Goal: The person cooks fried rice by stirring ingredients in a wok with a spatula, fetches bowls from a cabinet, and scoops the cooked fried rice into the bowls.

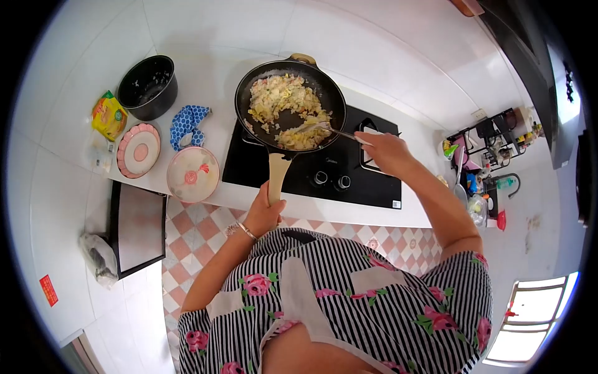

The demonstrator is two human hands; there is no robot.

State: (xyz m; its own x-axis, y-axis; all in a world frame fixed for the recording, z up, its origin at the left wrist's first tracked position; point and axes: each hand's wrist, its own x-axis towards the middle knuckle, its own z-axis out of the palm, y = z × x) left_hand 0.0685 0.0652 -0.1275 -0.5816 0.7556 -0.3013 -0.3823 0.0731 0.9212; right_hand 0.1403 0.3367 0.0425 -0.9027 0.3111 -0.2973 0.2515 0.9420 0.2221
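Striped floral top [374,311] nearest camera, on the near side of the cooktop [293,181].

Pan [332,93]: over the cooktop's left part; cannot tell whether it rests on a burner. Left hand [263,210]: just off the cooktop's near edge, wrapped around the pan handle [278,174]. Right hand [386,153]: above the cooktop's right half, closed around a utensil [341,132], its tip in the rice-like food [280,96].

Technique (judgement): steady the handle, slide the tip low, lift and turn clumps; short strokes, since food near the rim could spill onto the cooktop.

Orientation: handle points toward the wearer; pan's long axis runs near-to-far over the cooktop, ending at the small far grip [303,58]. Utensil lies crosswise, tip leftward.
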